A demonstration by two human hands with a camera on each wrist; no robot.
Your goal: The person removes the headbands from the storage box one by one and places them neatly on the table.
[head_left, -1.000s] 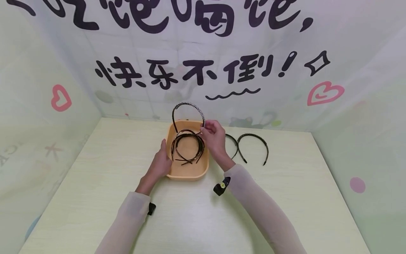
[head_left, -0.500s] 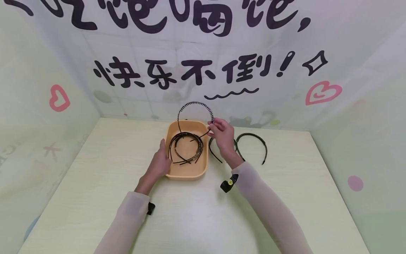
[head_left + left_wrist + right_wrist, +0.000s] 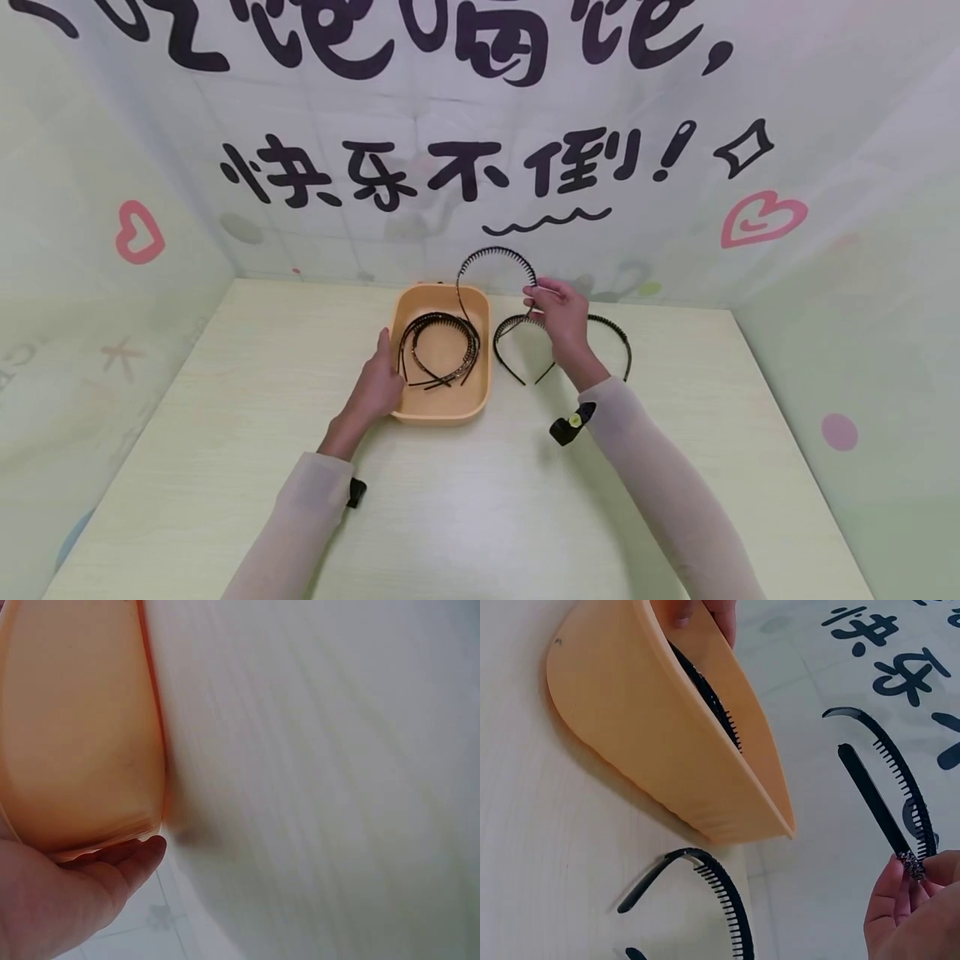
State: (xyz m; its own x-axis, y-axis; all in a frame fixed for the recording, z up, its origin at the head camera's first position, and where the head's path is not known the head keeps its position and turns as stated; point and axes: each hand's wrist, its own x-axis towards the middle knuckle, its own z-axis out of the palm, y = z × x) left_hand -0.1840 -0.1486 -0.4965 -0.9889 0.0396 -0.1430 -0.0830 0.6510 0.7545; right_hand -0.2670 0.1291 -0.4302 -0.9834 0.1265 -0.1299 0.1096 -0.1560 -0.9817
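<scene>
My right hand [image 3: 566,321] pinches a black toothed headband [image 3: 497,249] by one side, above the table right of the orange plastic bin [image 3: 442,412]. Sparkly stones show on this headband beside the fingertips in the right wrist view. My left hand [image 3: 377,385] grips the left wall of the bin; in the right wrist view its thumb [image 3: 681,613] lies over the rim. Several black headbands [image 3: 442,317] lie overlapping in the bin. On the table right of it lies another toothed headband [image 3: 501,342], and one more [image 3: 621,333] is partly hidden behind my right hand.
The pale wooden table [image 3: 435,517] is enclosed by printed cloth walls [image 3: 360,250] at the back and both sides. The bin stands close to the back wall.
My right hand has carried the held headband out to the right, from above the bin to above the headbands on the table. The left hand and the bin have stayed in place.
</scene>
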